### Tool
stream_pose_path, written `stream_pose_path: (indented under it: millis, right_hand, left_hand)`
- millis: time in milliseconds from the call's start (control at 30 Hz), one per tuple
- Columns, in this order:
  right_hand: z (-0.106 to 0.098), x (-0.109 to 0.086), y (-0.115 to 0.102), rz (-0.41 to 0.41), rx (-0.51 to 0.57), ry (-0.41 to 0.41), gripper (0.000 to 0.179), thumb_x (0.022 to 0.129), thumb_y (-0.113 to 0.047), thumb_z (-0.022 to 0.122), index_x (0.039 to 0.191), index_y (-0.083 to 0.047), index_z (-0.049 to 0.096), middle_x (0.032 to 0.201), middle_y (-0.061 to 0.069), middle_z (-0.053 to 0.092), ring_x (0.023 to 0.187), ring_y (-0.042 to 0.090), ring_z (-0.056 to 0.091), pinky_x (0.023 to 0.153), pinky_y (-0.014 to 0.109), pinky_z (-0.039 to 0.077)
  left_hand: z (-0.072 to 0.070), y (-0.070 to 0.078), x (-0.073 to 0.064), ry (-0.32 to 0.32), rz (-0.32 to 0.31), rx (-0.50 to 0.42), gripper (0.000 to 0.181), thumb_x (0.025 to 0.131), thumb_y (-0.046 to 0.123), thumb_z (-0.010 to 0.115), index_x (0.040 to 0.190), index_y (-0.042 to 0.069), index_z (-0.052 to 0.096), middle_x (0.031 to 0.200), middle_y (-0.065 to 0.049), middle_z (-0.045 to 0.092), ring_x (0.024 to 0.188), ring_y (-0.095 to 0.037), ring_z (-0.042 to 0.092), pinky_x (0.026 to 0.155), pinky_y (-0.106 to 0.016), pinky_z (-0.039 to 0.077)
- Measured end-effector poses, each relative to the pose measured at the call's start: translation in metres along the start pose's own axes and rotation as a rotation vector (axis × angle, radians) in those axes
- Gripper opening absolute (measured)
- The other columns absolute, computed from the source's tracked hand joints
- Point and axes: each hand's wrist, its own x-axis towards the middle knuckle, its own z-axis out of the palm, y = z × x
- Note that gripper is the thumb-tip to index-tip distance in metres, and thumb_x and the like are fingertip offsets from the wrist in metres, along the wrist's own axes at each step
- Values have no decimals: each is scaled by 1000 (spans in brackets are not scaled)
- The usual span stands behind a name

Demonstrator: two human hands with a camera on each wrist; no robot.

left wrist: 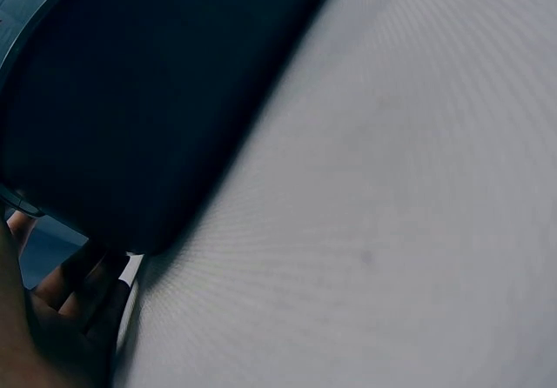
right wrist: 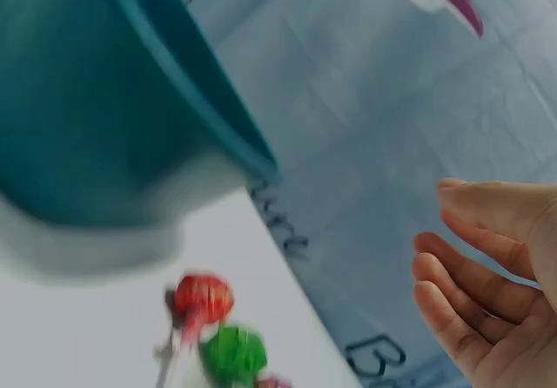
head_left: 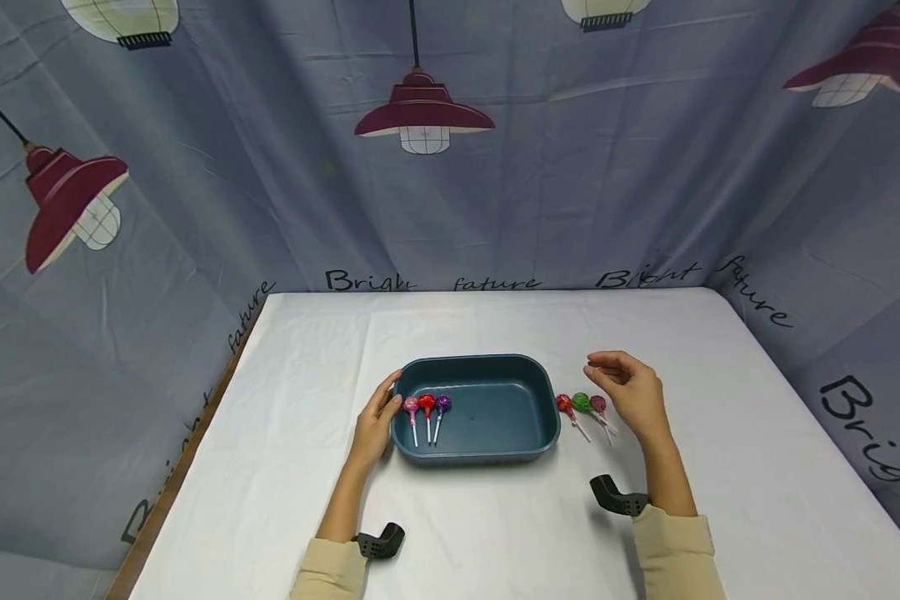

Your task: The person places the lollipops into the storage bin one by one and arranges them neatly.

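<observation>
Head view: six wrapped lollipops are lying in two groups of three. The teal tray [head_left: 495, 417] is holding a pink lollipop [head_left: 411, 403], an inner red lollipop [head_left: 427, 402] and a purple lollipop [head_left: 443, 403], all sitting at its left end, sticks pointing toward the person. Outside, just beyond the tray's right end, an outer red lollipop [head_left: 564, 402], a green lollipop [head_left: 582, 402] and a mauve lollipop [head_left: 598, 404] are resting on the worktop [head_left: 495, 517], heads close together, sticks slanting nearward and right.

Left grip [head_left: 375, 423] is holding the tray's left end, thumb at the rim, fingers bending against the outer wall. Right grip [head_left: 630, 392] is hovering beside the outer group, partly open, thumb standing apart from the fingers, holding nothing.

Risks, as I am judging them: the outer group is sitting tightly enough that a pinch at one head could be dragging or rolling its neighbour. The outer red is lying so near the tray wall that fingers could be knocking the rim; whether it is touching, I cannot tell. Any tug from the left could be shifting the tray and scattering the inner row, round heads rolling easily.

Farther out, a grey-blue curtain [head_left: 510, 208] is hanging behind, showing printed lamps [head_left: 423, 104].
</observation>
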Motion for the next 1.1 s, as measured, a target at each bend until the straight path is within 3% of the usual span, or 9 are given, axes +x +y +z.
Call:
stream_pose_path:
  millis: [133,267,400,533,700,1100]
  right_hand:
    - [-11,-7,7,61,-67,-3,34,77,-55,65,103,-34,65,94,-13,64,82,5,59,67,16,48]
    - [-19,-17,5,82,-120,-48,39,79,-58,61,106,-30,66,97,-7,66,85,11,58,70,28,46]
    - [-30,-32,-22,81,-124,-131,45,83,-53,59,111,-19,67,101,4,67,88,21,60,70,35,47]
    - [-39,-46,-57,141,-72,-195,43,85,-40,64,115,-9,64,107,13,65,93,29,60,71,41,48]
    - [-39,-52,-68,188,-64,-225,43,87,-32,64,121,-5,60,115,16,62,97,33,59,81,46,44]
    - [-27,-52,-53,169,-131,-172,37,87,-24,65,118,-3,62,103,18,63,76,20,50,64,30,37]
  left_hand:
    - [0,0,0,0,1,-2,40,96,14,50,136,11,47,139,-13,42,129,-31,35,104,-43,30]
    - [0,0,0,0,1,-3,40,96,14,50,136,11,47,139,-13,42,129,-31,35,104,-43,30]
    - [0,0,0,-3,1,3,40,96,14,50,136,11,47,139,-14,42,129,-31,35,104,-43,30]
    - [0,0,-1,-5,-6,7,40,96,14,49,136,11,47,139,-14,42,129,-30,35,105,-42,29]
    - [0,0,0,-8,1,2,40,96,13,49,136,10,46,139,-14,41,129,-30,34,105,-43,29]
    - [0,1,0,-7,-8,10,40,96,14,49,137,11,46,139,-13,41,129,-30,34,104,-42,30]
